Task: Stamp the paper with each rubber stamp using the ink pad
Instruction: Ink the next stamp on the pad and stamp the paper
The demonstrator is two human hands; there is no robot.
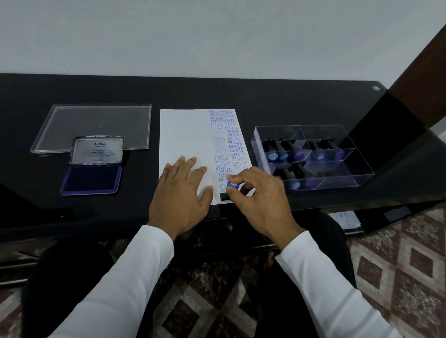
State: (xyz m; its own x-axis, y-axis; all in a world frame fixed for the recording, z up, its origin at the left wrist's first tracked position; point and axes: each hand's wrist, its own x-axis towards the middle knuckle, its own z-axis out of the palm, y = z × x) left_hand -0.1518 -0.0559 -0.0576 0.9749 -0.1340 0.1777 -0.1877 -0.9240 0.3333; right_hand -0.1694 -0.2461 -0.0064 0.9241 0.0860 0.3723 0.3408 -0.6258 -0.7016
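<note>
Fingers of right hand pinch stamp on paper.

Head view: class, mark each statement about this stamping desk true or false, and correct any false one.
1. The left hand lies flat on the paper. True.
2. The ink pad has its lid shut. False: the lid stands open.
3. The right hand grips a stamp at the paper's near edge. True.
4. The ink pad sits right of the paper. False: it sits to the left.
5. The clear box right of the paper holds more stamps. True.
6. The prints fill the paper's left half. False: they run down the right side.
</note>
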